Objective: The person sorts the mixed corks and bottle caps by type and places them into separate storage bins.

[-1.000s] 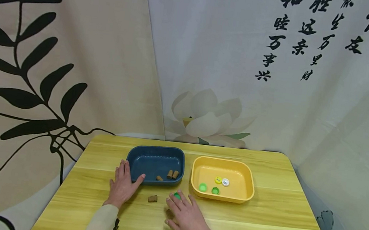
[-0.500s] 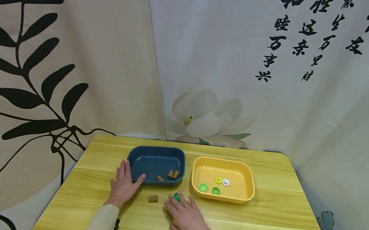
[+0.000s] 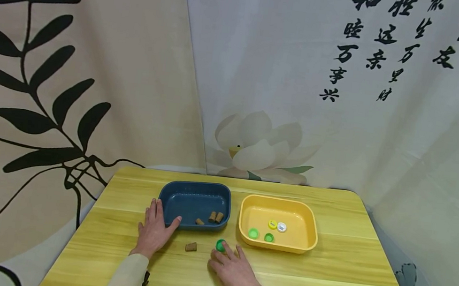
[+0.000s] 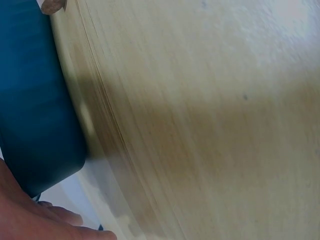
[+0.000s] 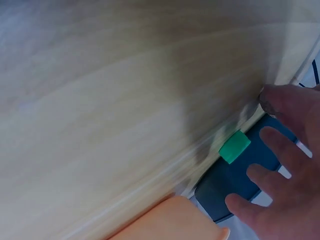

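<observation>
Right hand (image 3: 236, 272) flat on the counter (image 3: 325, 276), grip wide and holding nothing, fingertips just short of the green cap (image 3: 220, 245) lying between the two trays. Small, round, smooth plastic: could well roll or skid off under a clumsy nudge. Left hand (image 3: 154, 231) spread flat, thumb touching the blue tray (image 3: 168, 192), glossy and round-cornered. Brown cork piece (image 3: 190, 246) nearby, rough and matte, close enough to get knocked. Yellow tray (image 3: 311, 228) holding more caps.
</observation>
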A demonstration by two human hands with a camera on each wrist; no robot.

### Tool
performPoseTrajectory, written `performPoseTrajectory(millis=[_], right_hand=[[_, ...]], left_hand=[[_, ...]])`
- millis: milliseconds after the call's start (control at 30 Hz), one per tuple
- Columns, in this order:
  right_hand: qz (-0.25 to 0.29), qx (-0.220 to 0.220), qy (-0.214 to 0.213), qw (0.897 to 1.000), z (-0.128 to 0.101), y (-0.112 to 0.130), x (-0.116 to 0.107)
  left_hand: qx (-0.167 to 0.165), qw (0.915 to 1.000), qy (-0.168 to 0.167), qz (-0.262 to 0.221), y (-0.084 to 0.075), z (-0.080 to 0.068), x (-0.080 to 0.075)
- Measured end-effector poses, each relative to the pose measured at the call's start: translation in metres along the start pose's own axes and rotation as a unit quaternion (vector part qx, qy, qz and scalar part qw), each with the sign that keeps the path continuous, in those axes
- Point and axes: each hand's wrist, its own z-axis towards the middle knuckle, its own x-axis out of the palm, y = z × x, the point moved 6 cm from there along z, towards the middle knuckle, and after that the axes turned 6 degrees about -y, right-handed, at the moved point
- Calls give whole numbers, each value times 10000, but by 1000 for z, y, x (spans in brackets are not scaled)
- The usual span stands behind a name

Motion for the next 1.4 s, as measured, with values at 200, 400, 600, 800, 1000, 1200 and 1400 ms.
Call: performPoseTrajectory(millis=[200,400,600,800,1000,1200,1400], right_hand=[[-20,123,16,9999,1,-3,2],[214,333,-200,9990,-1,-6,3],[763,678,-507,9935,-2,-10,-2],[970,807,-790,9889,3,-15,-14],[867,745,-1466,9826,10,-19,-27],[1227,904,-1967,9686,20,-26,-37],[1511,1518,-1927,9576,35,-38,-40]], left_hand=[[1,10000,3,-2,0,2,-1],[8,10000,-8,-18,0,2,-2],[11,10000,-22,-25,0,1,-3],[19,10000,-72,-27,1,1,-3],[17,9999,-77,-80,1,0,-3],[61,9999,-113,-68,0,-1,-3],[63,10000,-62,16,1,-1,1]])
